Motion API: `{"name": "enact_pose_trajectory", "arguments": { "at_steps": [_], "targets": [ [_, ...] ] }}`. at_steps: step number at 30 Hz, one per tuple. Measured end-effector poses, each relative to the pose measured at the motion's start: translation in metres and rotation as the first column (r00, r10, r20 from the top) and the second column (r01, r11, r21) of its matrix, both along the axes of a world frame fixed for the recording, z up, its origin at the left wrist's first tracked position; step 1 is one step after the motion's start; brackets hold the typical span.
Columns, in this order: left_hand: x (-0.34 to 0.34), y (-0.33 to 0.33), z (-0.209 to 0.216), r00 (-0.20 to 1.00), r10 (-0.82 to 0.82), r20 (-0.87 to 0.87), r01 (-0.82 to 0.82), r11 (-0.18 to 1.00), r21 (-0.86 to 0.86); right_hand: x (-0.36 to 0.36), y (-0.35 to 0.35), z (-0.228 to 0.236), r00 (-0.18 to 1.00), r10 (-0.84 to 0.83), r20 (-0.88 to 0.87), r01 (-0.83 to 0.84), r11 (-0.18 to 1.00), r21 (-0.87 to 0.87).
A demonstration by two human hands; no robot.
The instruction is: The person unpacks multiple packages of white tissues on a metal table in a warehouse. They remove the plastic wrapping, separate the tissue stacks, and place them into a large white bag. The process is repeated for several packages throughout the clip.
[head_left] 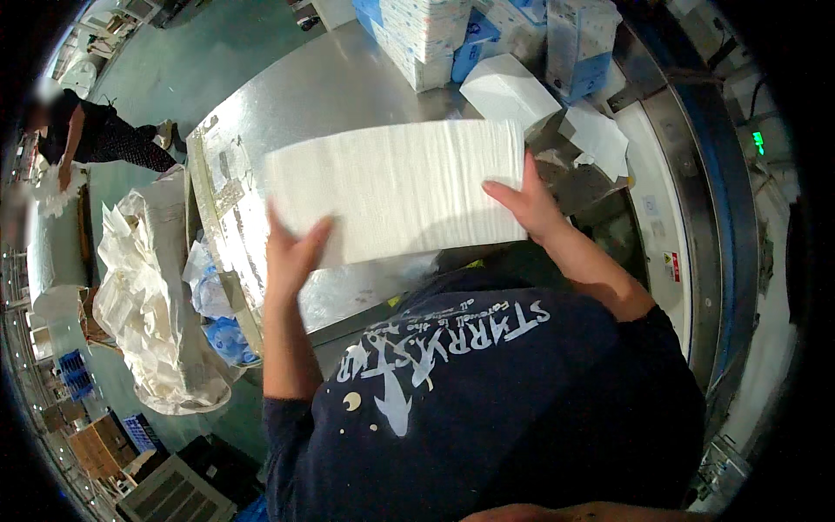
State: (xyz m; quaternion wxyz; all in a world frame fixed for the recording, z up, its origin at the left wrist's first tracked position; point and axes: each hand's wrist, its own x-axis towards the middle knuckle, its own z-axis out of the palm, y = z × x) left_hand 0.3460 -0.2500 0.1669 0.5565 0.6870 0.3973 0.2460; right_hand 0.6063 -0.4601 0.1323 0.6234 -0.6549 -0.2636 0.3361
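Note:
A long stack of white folded tissue sheets (pixel 396 191) spans the space between my two hands, over the metal table (pixel 304 87). My left hand (pixel 294 248) presses its left end, thumb on the near face and the other fingers mostly hidden at the side. At the right end, my right hand (pixel 529 204) clamps the stack with its thumb along the front; its remaining fingers are behind the end. Just beyond the stack's right half lies a white block (pixel 511 91) like another tissue stack.
Blue-and-white printed packs (pixel 417 39) pile up at the table's far side, with another pack (pixel 581 48) to their right. Torn white paper (pixel 596 139) lies by the machine frame (pixel 648 200). A large white sack (pixel 152 304) stands left of the table. Another person (pixel 104 130) walks at far left.

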Motion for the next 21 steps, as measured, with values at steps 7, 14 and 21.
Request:
{"name": "enact_pose_trajectory", "arguments": {
  "at_steps": [7,14,21],
  "targets": [
    [0.107,-0.062,-0.019,0.954,-0.297,-0.035,0.299,0.948,0.112,0.066,-0.117,0.009,0.979,-0.202,-0.008,0.2,0.974,-0.109],
    [0.18,-0.124,-0.063,0.835,-0.498,-0.232,0.503,0.863,-0.045,0.104,-0.209,0.0,0.96,-0.28,0.021,0.264,0.875,-0.406],
    [0.058,-0.034,-0.157,0.939,-0.286,-0.191,0.249,0.949,-0.195,0.048,-0.102,-0.111,0.998,0.063,0.01,-0.059,0.975,-0.214]
  ]
}}
